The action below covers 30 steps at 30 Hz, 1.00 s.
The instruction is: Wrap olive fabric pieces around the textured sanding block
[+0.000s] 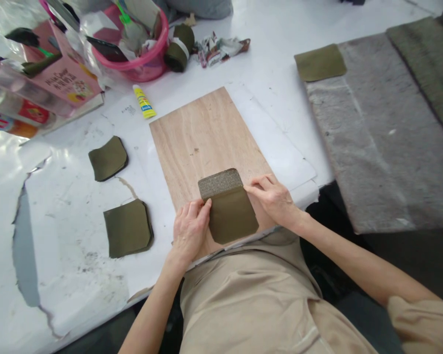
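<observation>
Beige clothing [258, 295] is filling the near edge of the view, and just beyond it both hands are resting on an olive fabric piece [232, 216] lying at the near end of a plywood board [203, 137]. On that piece's near-left edge, the left hand [189, 228] is pressing down with fingers curled loosely, fingertips touching the fabric rather than closing around it. Opposite it, the right hand [275, 196] is lying flat and mostly open, fingertips touching the upper right edge, where a grey textured strip [220, 182] is showing along the far end of the piece. Under the board, white paper sheets [280, 147] are covering the worktop [59, 196]. Left of the board, two more olive pieces are lying apart: a stacked one [128, 228] nearer and a curved one [108, 158] farther. Beyond the board's far-left corner a yellow glue tube [143, 101] is lying, with a pink basket [143, 54] of clutter behind it. Well to the right, another olive piece [320, 62] is resting at the far corner of a grey felt mat [384, 147].
</observation>
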### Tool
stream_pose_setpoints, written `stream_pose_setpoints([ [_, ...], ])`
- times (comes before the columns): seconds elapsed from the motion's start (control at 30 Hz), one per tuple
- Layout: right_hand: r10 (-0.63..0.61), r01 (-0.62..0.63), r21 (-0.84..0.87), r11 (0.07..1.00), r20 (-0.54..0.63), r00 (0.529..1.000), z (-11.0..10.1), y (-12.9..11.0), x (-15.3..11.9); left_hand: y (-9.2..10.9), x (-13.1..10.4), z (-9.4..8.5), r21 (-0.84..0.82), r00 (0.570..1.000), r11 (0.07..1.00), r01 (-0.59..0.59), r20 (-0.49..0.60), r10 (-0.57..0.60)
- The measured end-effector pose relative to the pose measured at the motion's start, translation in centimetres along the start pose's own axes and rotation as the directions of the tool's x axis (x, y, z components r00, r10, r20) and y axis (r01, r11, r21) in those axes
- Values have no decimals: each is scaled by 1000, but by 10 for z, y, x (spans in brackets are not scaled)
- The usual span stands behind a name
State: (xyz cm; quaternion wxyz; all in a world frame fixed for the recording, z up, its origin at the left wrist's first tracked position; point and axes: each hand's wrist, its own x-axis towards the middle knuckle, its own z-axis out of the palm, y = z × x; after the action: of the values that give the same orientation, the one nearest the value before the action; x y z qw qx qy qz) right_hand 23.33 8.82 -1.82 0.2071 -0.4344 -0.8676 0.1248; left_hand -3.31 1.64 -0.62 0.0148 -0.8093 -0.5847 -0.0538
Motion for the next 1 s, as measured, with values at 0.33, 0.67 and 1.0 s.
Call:
stream_pose_setpoints([
  [0.33, 6, -14, 64, 998, 119, 993, -10, -14, 28, -10, -13, -3, -321, 967, 930, 177, -117, -224],
  [0.67, -29, 22, 23, 999, 371, 928, -13, -17, 61, -3, -9, -1, -316, 975, 936, 157, -103, -198],
  [1.0, -97, 75, 83, 994, 314, 945, -27, -32, 48, 12, 23, -12, -235, 991, 971, 31, -120, -60],
])
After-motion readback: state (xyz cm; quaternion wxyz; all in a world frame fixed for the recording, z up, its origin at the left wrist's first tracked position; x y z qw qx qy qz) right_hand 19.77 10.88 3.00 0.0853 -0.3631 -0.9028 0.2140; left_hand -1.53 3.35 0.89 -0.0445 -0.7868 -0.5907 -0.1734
